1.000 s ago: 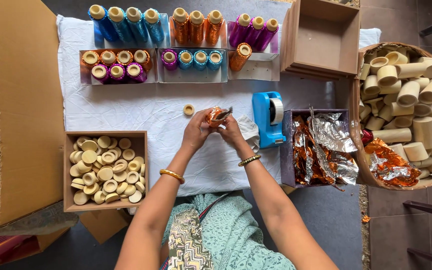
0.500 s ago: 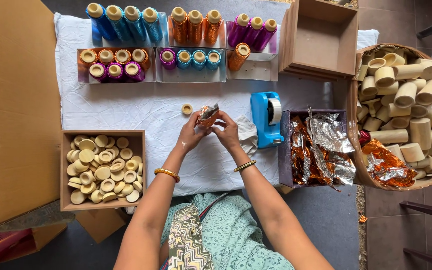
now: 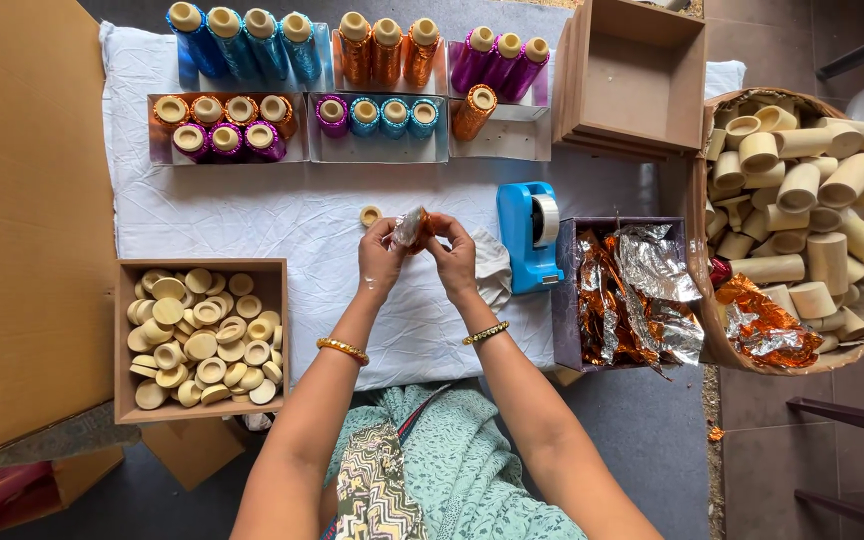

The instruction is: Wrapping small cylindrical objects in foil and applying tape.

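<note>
Pinching a foil-wrapped spool (image 3: 414,228), left hand (image 3: 380,258) and right hand (image 3: 454,262) fingers closed.

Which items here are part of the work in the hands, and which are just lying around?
In use:
- left hand and right hand, both on the foil-wrapped piece
- box of foil sheets
- blue tape dispenser

Lying about:
- lone wooden cap
- box of wooden caps
- basket of bare tubes
- empty cardboard box
- cardboard flap
</note>
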